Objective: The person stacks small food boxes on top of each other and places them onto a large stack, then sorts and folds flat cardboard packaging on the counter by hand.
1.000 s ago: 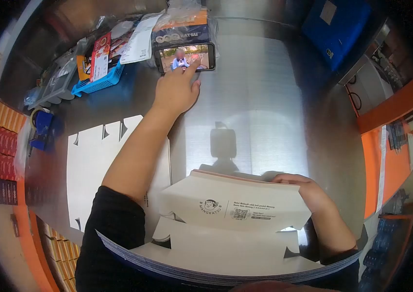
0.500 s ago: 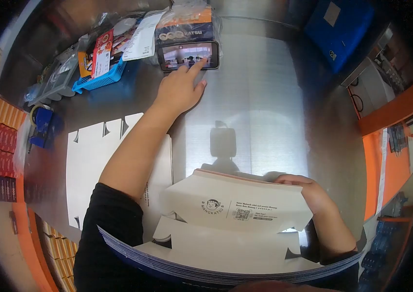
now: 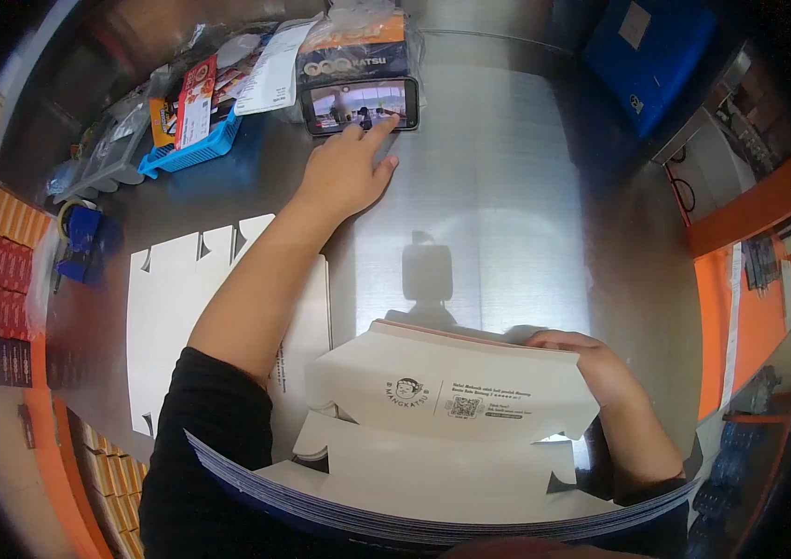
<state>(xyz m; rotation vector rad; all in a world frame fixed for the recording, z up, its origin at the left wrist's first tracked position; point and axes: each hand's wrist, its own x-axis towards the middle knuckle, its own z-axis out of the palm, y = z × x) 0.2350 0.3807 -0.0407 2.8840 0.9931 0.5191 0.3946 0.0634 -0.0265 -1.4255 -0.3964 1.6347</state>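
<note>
My left hand (image 3: pixel 349 168) reaches out to a phone (image 3: pixel 361 105) propped in landscape against a plastic-wrapped pack (image 3: pixel 355 58). Its index finger is stretched to the lower right of the lit screen. At the right, my right hand (image 3: pixel 581 359) is wrapped round the top edge of a stack of white die-cut cardboard sheets (image 3: pixel 451 387) with a printed logo and a QR code. The stack leans toward me, its dark blue edges fanned at the bottom. More white cut sheets (image 3: pixel 176 317) lie flat under my left forearm.
A blue basket (image 3: pixel 192 154) with packets and papers stands at the back left, beside a grey tray (image 3: pixel 116 154). A blue tape dispenser (image 3: pixel 81 244) sits at the left. A blue case (image 3: pixel 651 61) is at the back right. Orange shelving (image 3: pixel 744 326) stands beyond the right edge.
The left index finger has shifted slightly down and right on the phone, and the picture on the screen has changed. The right hand and the stack have hardly moved.
</note>
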